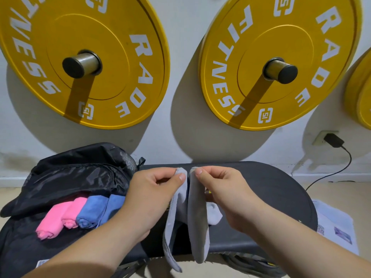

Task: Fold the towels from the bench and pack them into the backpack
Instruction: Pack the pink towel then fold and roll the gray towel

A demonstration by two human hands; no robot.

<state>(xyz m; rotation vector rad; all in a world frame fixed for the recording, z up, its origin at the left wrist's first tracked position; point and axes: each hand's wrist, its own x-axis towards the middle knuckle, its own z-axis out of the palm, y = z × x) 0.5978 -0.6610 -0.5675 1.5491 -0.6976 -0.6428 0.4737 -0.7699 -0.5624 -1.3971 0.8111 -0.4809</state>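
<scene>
A: Where is the grey towel (197,213)?
B: Hanging above the worktop (271,187). The left hand (158,189) and right hand (222,189) each pinch a top corner, likely aligning edges to fold. The open backpack (80,173), left, holds rolled towels (94,211).

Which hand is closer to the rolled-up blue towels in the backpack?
Left. The left hand pinches one corner of the grey towel just to the right of the blue towels. The right hand pinches the other corner, farther right, beyond the left hand.

Grey towel (197,213) soft matt cloth; backpack (76,177) shiny nylon; bench (271,187) matt.
</scene>
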